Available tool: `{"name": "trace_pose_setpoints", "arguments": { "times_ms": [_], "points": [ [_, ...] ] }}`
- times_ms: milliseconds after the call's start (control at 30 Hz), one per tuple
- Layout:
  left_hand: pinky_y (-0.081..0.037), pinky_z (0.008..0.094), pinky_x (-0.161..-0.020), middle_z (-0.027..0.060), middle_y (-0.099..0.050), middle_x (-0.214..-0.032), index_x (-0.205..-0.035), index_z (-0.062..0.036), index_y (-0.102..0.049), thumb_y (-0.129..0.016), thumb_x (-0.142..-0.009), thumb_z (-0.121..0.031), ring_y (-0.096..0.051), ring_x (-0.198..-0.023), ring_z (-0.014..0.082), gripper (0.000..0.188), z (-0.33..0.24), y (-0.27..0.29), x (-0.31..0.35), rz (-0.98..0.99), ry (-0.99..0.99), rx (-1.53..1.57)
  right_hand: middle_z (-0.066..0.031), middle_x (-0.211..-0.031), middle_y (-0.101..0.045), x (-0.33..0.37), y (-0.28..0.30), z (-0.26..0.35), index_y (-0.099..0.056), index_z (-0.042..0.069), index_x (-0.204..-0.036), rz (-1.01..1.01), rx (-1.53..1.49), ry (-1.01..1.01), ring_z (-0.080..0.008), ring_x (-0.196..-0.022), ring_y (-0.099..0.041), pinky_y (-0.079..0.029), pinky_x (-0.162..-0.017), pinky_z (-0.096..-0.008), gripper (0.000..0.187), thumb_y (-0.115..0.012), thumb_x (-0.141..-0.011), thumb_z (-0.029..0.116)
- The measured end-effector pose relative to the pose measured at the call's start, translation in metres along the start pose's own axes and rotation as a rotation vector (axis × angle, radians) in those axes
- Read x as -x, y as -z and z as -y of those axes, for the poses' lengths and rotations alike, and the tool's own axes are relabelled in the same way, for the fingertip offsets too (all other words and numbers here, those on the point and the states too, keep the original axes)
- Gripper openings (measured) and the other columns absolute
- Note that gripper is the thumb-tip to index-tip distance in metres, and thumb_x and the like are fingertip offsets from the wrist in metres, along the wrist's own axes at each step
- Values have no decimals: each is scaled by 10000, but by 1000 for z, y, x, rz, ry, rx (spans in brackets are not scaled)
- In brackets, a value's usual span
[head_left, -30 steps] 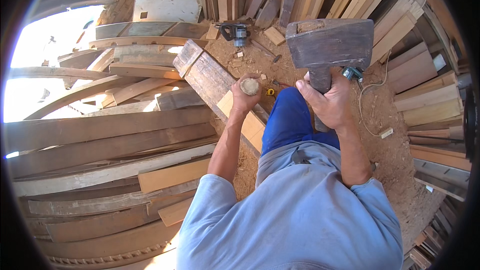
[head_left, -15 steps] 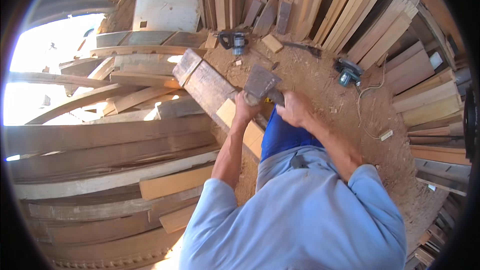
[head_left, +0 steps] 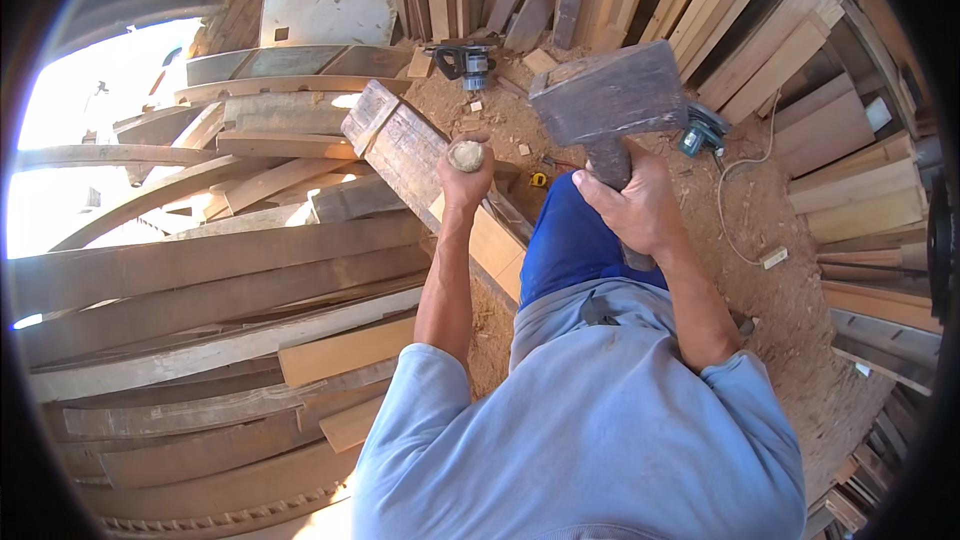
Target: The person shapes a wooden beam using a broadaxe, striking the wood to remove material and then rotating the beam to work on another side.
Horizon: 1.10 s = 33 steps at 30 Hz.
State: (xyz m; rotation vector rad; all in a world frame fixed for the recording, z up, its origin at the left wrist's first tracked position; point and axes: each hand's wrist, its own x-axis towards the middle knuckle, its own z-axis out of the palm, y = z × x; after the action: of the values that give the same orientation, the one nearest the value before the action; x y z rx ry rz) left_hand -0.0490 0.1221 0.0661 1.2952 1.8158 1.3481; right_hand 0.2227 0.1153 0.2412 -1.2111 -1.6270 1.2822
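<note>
My left hand (head_left: 464,185) is closed around the upright handle of what looks like a chisel (head_left: 466,154). Its round, pale, frayed end points up at me; the blade is hidden below the fist. Under that hand lies a worn plank (head_left: 398,150), with a paler wood piece (head_left: 492,243) along its near part. My right hand (head_left: 643,202) grips a dark wooden mallet (head_left: 607,93) by its handle. The mallet's blocky head is raised, apart from the chisel and to its right.
Stacked planks and curved timbers (head_left: 215,265) fill the left side. On the sawdust floor are a power tool (head_left: 470,65), a teal corded tool (head_left: 700,132) and a small yellow-and-black object (head_left: 538,180). Boards (head_left: 810,50) lean along the far and right sides.
The mallet has lifted from over the chisel's handle end and moved right with my right hand, leaving that end in sight. My left hand keeps its grip close to the same spot.
</note>
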Motion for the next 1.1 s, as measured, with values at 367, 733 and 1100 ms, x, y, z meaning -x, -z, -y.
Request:
{"name": "trace_pose_setpoints", "arguments": {
  "times_ms": [367, 733, 1100],
  "points": [
    [-528, 271, -699, 23, -687, -833, -944, -24, -713, -697, -867, -74, -645, -747, 103, 93, -11, -6, 15, 41, -52, -1, -26, -730, -615, 5, 13, 14, -639, -2, -879, -100, -102, 67, -89, -693, -550, -490, -645, -309, 146, -731, -882, 111],
    [-566, 343, -783, 94, -753, -928, -988, -34, -720, -786, -733, -108, -712, -862, 186, 274, -11, -16, 42, 193, -98, -198, -250, -847, -691, -22, -41, -83, -714, 36, -974, 425, 706, -165, -450, -801, -671, -533, -706, -473, 275, -674, -844, 275],
    [-552, 323, -769, 100, -734, -857, -953, -20, -710, -759, -743, -88, -694, -810, 161, 227, 26, -28, 12, -88, 101, -95, -235, -802, -677, 5, -14, -36, -668, 5, -976, 174, 250, -144, -391, -770, -669, -527, -735, -446, 307, -696, -857, 286]
  ]
}}
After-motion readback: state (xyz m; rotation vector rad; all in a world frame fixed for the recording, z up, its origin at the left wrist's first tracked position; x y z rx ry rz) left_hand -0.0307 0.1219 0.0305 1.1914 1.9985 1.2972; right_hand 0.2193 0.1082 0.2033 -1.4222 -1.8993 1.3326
